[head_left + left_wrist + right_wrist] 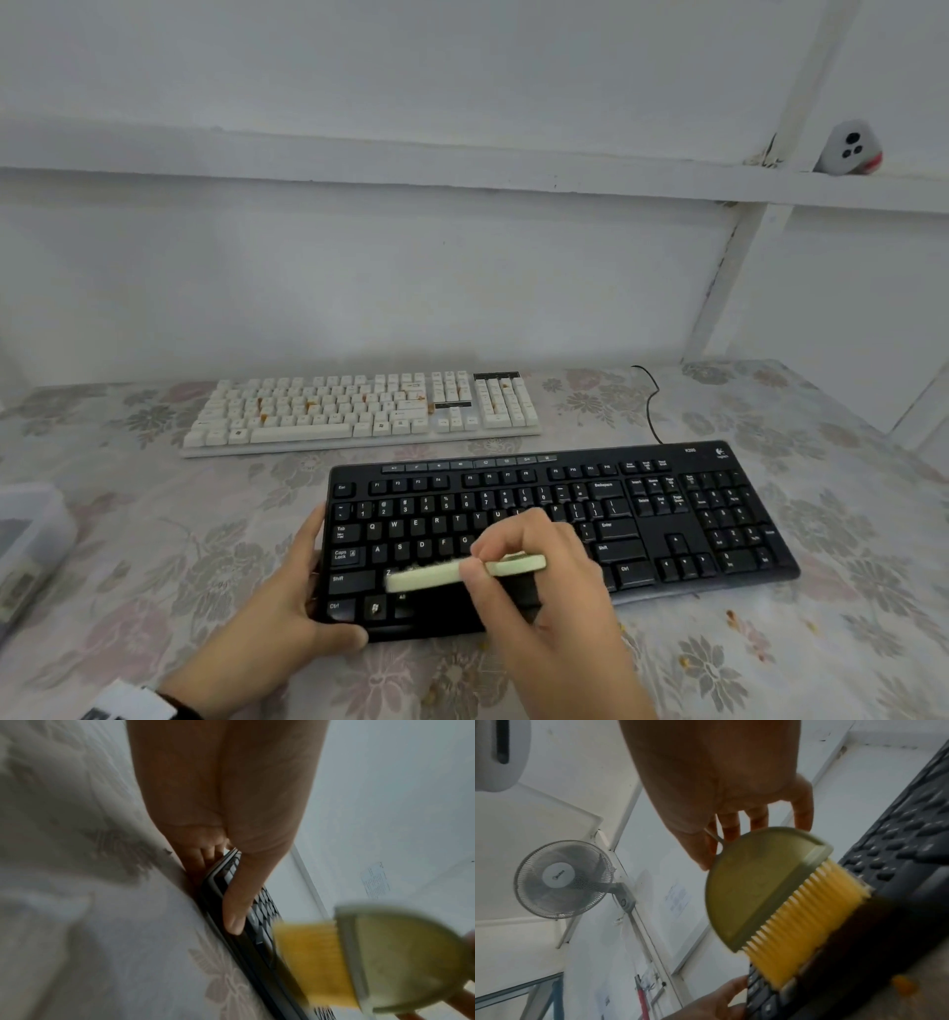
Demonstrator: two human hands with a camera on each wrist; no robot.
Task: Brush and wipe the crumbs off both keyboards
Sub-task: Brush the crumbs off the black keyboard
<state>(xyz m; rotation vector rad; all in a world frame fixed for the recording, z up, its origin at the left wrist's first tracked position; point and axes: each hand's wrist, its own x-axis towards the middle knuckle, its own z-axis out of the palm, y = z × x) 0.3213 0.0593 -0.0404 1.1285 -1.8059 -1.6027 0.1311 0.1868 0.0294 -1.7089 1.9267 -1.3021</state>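
Observation:
A black keyboard (565,519) lies near me on the flowered tablecloth. My left hand (308,591) grips its left end, thumb (236,902) on the front edge and fingers behind. My right hand (534,560) pinches a pale green half-round brush (462,573) with yellow and black bristles (805,923), its bristles down on the bottom key rows. Behind lies a white keyboard (359,411) with orange crumbs (310,406) between its keys.
Loose crumbs (729,614) dot the tablecloth right of my right hand. A clear plastic box (25,534) stands at the left edge. The black keyboard's cable (649,406) runs back toward the wall. A white shelf (462,169) hangs above; a fan (562,876) shows in the right wrist view.

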